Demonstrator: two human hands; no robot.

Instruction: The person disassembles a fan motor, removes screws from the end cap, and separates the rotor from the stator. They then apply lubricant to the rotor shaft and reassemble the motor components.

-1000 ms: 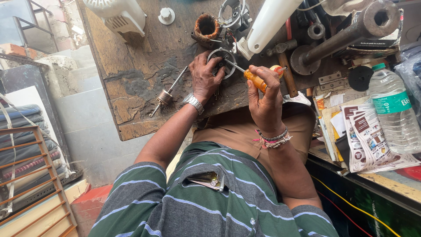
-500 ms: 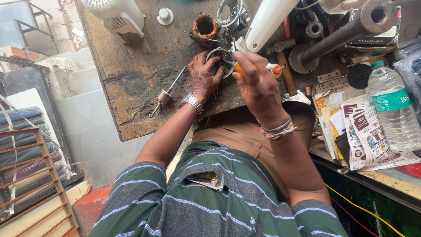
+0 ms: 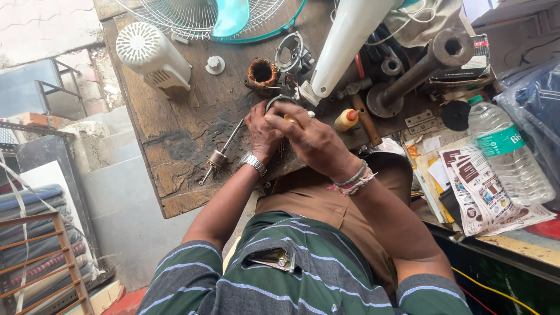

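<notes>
Round grey metal motor part sits on the worn, stained wooden workbench, just in front of the copper-wound stator ring, and both hands are gathered over it. The left hand, with a silver metal wristwatch on its wrist, presses down beside the part with fingers curled against it. The right hand (thread bracelets at its wrist) is clenched around an orange-handled tool, of which only a sliver of handle shows between the fingers; the tip seems to be at the part, though the hands hide the contact. Left of the hands lies a small rotor on a thin steel shaft, apart from them. A white ribbed plastic motor cover stands near the far edge, below a white wire fan guard with a teal blade. A white plastic fan column slants across the bench, with a small yellow oil bottle with a red cap just beside the right hand. A clear plastic water bottle lies on printed papers at the right.
</notes>
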